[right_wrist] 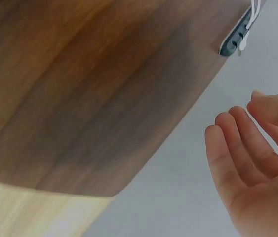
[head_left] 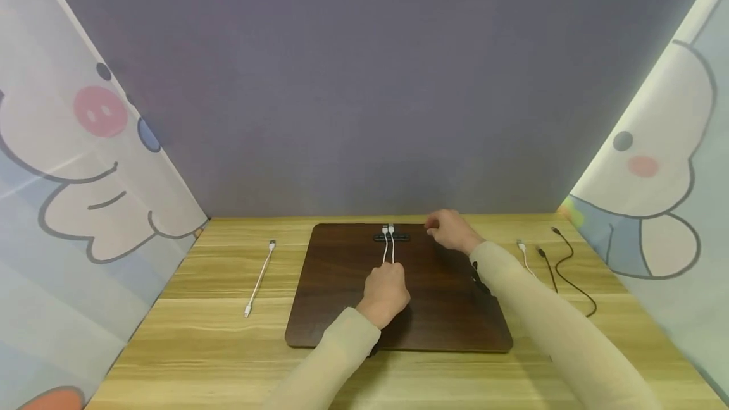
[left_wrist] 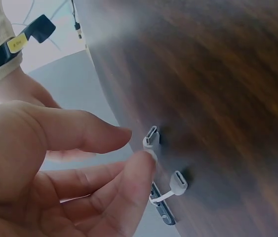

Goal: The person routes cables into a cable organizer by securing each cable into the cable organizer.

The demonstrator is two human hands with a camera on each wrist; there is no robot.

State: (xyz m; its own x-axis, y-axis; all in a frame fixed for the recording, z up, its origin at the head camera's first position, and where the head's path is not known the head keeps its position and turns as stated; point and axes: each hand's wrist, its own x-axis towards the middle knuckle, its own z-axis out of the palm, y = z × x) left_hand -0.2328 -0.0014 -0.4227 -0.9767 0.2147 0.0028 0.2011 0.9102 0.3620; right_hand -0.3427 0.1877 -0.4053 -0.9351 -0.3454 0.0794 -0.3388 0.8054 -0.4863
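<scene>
Two white USB cables run side by side through a black cable clip (head_left: pixel 403 237) at the back of a dark wooden board (head_left: pixel 455 315). Their USB-A plugs lie at the clip, while their small connectors (left_wrist: pixel 178 182) stick up toward the left wrist camera. My left hand (head_left: pixel 386 293) is over the middle of the board, at the near end of these cables. Its thumb and fingertips are apart, and one fingertip overlaps the upper connector (left_wrist: pixel 152 136) in that view. Over the board's back right, my right hand (head_left: pixel 454 231) has loosely bent fingers and holds nothing.
A short white cable (head_left: pixel 260 278) lies on the wooden table (head_left: pixel 188 334) left of the board. To the right are another white cable (head_left: pixel 522 248) and two black cables, one long and curved (head_left: pixel 582 291), one partly hidden by my right sleeve. A grey panel (head_left: pixel 387 112) stands behind.
</scene>
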